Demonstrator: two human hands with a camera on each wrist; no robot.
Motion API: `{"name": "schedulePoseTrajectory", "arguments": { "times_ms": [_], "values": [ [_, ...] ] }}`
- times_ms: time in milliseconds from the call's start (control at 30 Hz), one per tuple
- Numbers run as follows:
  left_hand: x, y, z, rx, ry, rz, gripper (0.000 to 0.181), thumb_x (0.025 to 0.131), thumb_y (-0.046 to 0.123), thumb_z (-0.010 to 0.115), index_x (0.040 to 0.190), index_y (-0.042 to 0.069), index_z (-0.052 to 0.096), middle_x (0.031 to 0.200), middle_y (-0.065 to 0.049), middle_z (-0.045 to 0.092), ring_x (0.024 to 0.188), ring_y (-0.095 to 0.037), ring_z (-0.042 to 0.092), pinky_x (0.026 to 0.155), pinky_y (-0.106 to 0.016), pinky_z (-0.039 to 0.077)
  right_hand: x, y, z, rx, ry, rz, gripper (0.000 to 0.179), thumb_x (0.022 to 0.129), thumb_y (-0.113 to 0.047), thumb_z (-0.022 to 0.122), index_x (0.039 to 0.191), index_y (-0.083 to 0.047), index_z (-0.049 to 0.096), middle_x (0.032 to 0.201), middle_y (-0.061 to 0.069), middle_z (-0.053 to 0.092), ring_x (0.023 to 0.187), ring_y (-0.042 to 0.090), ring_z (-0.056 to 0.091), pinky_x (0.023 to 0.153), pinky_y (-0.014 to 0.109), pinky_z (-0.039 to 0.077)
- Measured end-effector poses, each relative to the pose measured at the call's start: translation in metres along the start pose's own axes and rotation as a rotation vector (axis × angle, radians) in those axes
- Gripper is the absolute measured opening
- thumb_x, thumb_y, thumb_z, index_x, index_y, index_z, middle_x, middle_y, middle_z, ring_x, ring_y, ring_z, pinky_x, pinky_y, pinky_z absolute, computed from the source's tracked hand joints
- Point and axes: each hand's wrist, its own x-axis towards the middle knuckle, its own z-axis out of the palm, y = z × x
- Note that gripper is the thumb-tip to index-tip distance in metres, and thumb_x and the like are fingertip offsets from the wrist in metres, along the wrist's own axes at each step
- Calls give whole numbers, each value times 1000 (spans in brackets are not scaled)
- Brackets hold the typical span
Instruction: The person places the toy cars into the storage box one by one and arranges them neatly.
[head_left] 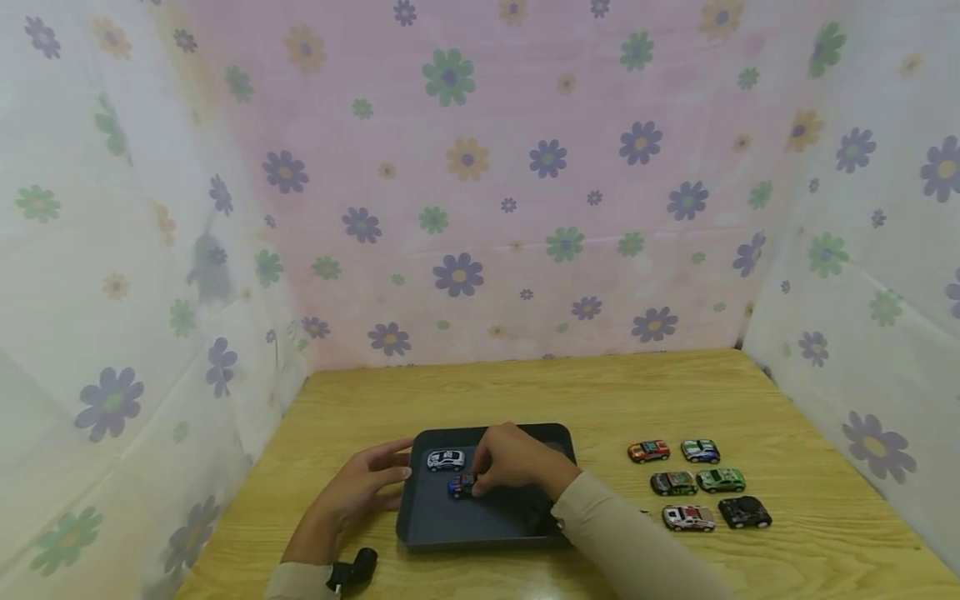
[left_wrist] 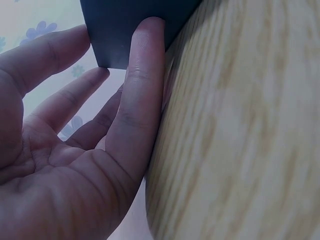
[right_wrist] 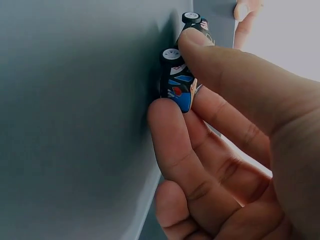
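A dark grey tray (head_left: 480,546) lies on the wooden table. My right hand (head_left: 513,457) is over it and pinches a small blue and black toy car (head_left: 459,486) between thumb and fingers. In the right wrist view, the car (right_wrist: 177,85) is right by the tray floor (right_wrist: 75,100); whether its wheels touch cannot be told. Just behind it in the tray stands a white and black toy car (head_left: 446,460). My left hand (head_left: 360,483) is at the tray's left side, its extended fingers touching the outer wall (left_wrist: 110,30).
Right of the tray are toy cars in rough rows: red (head_left: 648,451), white and blue (head_left: 701,451), dark multicoloured (head_left: 673,483), green (head_left: 721,480), white and red (head_left: 688,518), black (head_left: 745,512). My right sleeve (head_left: 622,533) mostly covers another. Flowered cloth (head_left: 525,333) surrounds the table.
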Motion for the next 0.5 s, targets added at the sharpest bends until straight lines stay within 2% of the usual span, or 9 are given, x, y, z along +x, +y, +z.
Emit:
{"name": "schedulePoseTrajectory", "arguments": {
  "times_ms": [233, 500],
  "values": [
    [-1, 0, 0, -14, -20, 2, 64, 101, 18, 69, 159, 13, 43, 153, -27, 48, 122, -31, 65, 87, -50, 63, 4, -4, 5, 26, 6, -12, 12, 81, -27, 91, 89, -21, 84, 80, -17, 73, 70, -3, 64, 66, 18, 56],
    [-1, 1, 1, -18, -8, -7, 62, 101, 17, 68, 158, 13, 44, 153, -28, 48, 122, -31, 65, 87, -50, 63, 11, -6, 11, 33, 5, -28, 13, 81, -27, 90, 91, -21, 84, 81, -17, 73, 71, -4, 64, 66, 17, 56]
  ]
}}
